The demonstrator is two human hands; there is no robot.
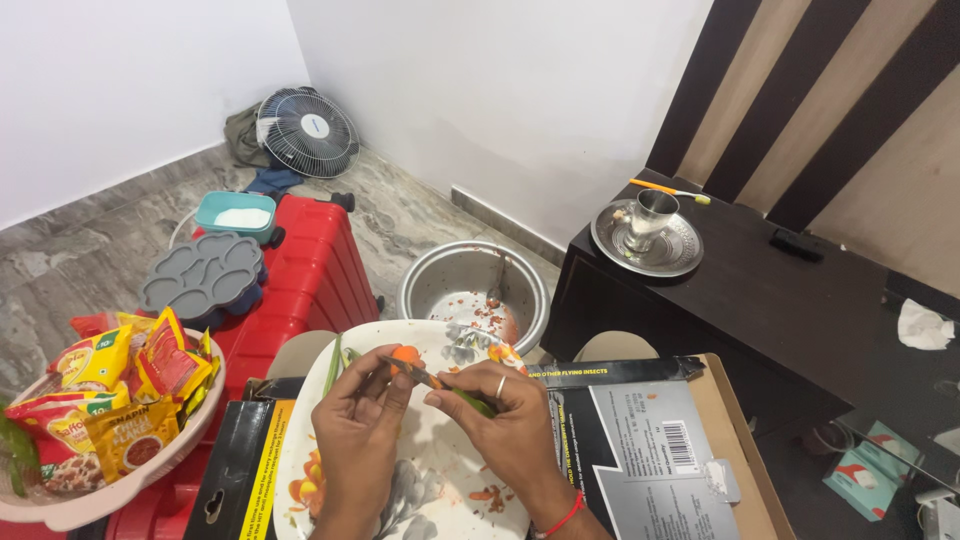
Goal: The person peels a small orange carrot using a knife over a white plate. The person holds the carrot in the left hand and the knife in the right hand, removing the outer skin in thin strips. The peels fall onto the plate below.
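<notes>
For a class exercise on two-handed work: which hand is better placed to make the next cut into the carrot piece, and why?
Probably the right hand: it grips the knife, whose blade lies against the carrot piece. The left hand pinches the carrot over the plate, so it is placed to steady it.

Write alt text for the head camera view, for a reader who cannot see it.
Over a white plate, the left hand holds an orange carrot piece while the right hand cuts it with a green-handled knife. Beyond stand a steel pot, a red suitcase and a basket of snack packets.
</notes>
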